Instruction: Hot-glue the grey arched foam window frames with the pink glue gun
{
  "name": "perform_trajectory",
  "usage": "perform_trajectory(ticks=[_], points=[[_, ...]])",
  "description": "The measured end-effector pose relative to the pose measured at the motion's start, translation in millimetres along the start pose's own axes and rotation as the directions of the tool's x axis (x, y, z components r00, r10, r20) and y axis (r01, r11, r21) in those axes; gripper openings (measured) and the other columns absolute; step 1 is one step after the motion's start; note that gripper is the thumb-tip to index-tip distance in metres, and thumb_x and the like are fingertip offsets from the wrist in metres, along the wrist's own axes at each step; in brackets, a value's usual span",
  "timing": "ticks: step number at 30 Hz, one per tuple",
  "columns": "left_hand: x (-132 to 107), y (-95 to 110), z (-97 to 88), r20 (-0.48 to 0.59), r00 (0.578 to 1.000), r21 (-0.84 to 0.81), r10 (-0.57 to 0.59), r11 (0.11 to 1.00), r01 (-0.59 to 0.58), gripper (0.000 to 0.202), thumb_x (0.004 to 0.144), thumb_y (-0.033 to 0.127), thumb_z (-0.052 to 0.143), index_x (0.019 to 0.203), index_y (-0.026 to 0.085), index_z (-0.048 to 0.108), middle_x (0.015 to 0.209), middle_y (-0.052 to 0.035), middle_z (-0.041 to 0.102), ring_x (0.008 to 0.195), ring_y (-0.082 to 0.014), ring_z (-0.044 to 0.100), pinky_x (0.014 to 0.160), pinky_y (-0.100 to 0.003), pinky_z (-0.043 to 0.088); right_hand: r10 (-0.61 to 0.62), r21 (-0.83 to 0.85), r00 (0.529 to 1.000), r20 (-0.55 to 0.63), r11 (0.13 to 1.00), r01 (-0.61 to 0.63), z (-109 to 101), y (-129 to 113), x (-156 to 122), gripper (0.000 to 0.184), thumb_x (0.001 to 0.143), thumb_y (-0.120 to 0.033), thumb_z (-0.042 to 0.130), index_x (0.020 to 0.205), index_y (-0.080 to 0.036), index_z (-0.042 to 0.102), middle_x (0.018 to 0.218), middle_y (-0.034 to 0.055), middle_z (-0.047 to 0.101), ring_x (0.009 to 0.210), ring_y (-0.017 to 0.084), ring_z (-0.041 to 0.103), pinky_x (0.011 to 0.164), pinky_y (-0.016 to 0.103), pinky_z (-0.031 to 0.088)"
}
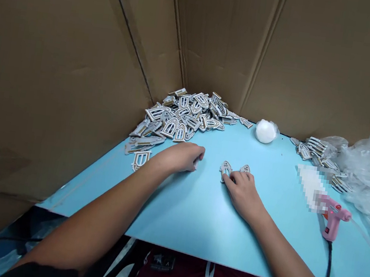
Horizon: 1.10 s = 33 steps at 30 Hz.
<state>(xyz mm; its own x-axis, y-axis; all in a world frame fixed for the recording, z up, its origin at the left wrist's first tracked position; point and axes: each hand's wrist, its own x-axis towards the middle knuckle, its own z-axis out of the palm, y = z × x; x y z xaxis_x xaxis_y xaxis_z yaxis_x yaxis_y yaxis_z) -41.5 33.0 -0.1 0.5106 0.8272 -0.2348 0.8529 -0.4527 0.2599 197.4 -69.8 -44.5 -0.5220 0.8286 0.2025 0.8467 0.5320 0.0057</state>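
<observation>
tall brown cardboard walls (77,73) enclose the far and left sides of a light blue flat tabletop (173,219), meeting near the upper middle of the frame. below its near edge, at the bottom centre, dark red cloth shorts with white markings (183,271) show.

the left hand (185,158) is just left of the frame's centre, above the tabletop, its fingers curled narrowly around a small white piece (196,163); only an edge of it shows, so its full shape is hard to tell. right of centre, the right hand (242,191) reaches over two white-and-gold arched window-shaped pieces lying side by side (225,168), its thumb and fingers bent onto their lower parts; whether it grips them or only rests there, i cannot tell.

a large heap of similar white-and-gold arched pieces (181,115) fills the upper middle, against the walls, with one loose arched piece (140,160) below it, beside the left forearm. a round white mass in clear plastic (266,132) sits right of the heap. at the right, a smaller group of arched pieces (316,147) lies next to crumpled clear plastic bags (368,178), and a pink plastic glue gun with a black cord (333,219) is nearer, its front end by a blurred white patch (311,186).
</observation>
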Motion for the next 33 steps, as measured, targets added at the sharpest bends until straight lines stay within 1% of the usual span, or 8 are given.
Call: perform_trajectory(ticks=[4,8,12,15,18,23,27,33], points=[[2,25,7.4,-0.013,0.969,-0.094,0.247,0.964,-0.247,0.049,0.083,0.006,0.045,0.121,0.028,0.066,0.122,-0.0038,0.071,0.118,-0.0230,0.062,0.100,-0.033,0.049,0.111,0.032,0.994,-0.012,0.993,-0.111,-1,5,2,0.032,0.103,-0.013,0.050,0.129,-0.019,0.068,0.097,0.0113,0.066,0.092,0.025,0.060,0.086,0.041,0.048],[3,39,12.4,-0.095,0.945,-0.168,0.313,0.931,-0.326,0.063,0.081,0.014,0.059,0.143,0.024,0.053,0.152,-0.0078,0.054,0.144,-0.0270,0.044,0.119,-0.039,0.038,0.251,0.207,0.964,-0.084,0.951,-0.229,-14,21,-6,0.037,0.092,-0.030,0.074,0.126,-0.020,0.067,0.110,0.0123,0.064,0.102,0.028,0.060,0.087,0.041,0.051],[10,34,17.3,-0.165,0.960,-0.219,0.227,0.941,-0.260,0.052,0.081,0.035,0.072,0.130,0.020,0.062,0.141,-0.0130,0.057,0.138,-0.0359,0.045,0.116,-0.048,0.041,0.310,0.366,0.950,0.032,0.881,-0.300,-25,40,-18,0.035,0.088,-0.029,0.077,0.121,-0.022,0.068,0.113,0.0080,0.063,0.099,0.023,0.064,0.086,0.036,0.054],[14,28,19.2,-0.152,0.956,-0.238,0.252,0.929,-0.283,0.026,0.083,0.020,0.064,0.108,0.022,0.067,0.130,-0.0096,0.062,0.133,-0.0317,0.050,0.114,-0.044,0.043,0.324,0.381,0.942,0.089,0.862,-0.333,-23,45,-19,0.015,0.093,-0.026,0.071,0.107,-0.022,0.070,0.105,0.0048,0.062,0.083,0.017,0.064,0.077,0.032,0.053],[15,25,19.9,-0.128,0.943,-0.277,0.306,0.902,-0.330,0.025,0.074,0.010,0.064,0.096,0.023,0.066,0.135,-0.0066,0.060,0.136,-0.0289,0.050,0.114,-0.038,0.044,0.328,0.345,0.941,0.077,0.877,-0.334,-18,41,-16,0.007,0.093,-0.027,0.071,0.095,-0.021,0.069,0.098,0.0036,0.061,0.081,0.017,0.063,0.073,0.030,0.051],[19,31,29.4,-0.147,0.930,-0.346,0.338,0.863,-0.368,0.043,0.073,0.026,0.083,0.112,0.023,0.064,0.126,-0.0069,0.065,0.125,-0.0295,0.058,0.107,-0.039,0.049,0.344,0.306,0.939,0.016,0.892,-0.332,-12,30,-12,0.017,0.087,-0.032,0.078,0.091,-0.022,0.064,0.095,0.0039,0.064,0.085,0.021,0.063,0.072,0.031,0.050],[26,38,42.3,-0.181,0.916,-0.366,0.358,0.840,-0.401,0.063,0.076,0.029,0.087,0.132,0.022,0.060,0.140,-0.0106,0.062,0.136,-0.0299,0.055,0.115,-0.039,0.044,0.328,0.317,0.945,-0.019,0.898,-0.305,-6,30,-11,0.012,0.092,-0.030,0.071,0.090,-0.023,0.062,0.093,0.0042,0.065,0.084,0.021,0.063,0.070,0.031,0.049],[32,38,49.4,-0.261,0.877,-0.344,0.403,0.811,-0.474,0.039,0.084,0.031,0.081,0.120,0.021,0.068,0.131,-0.0095,0.068,0.134,-0.0276,0.057,0.117,-0.036,0.041,0.342,0.303,0.937,-0.072,0.903,-0.306,-2,33,-12,0.016,0.095,-0.032,0.066,0.084,-0.023,0.060,0.089,0.0043,0.064,0.085,0.022,0.062,0.071,0.032,0.047]])
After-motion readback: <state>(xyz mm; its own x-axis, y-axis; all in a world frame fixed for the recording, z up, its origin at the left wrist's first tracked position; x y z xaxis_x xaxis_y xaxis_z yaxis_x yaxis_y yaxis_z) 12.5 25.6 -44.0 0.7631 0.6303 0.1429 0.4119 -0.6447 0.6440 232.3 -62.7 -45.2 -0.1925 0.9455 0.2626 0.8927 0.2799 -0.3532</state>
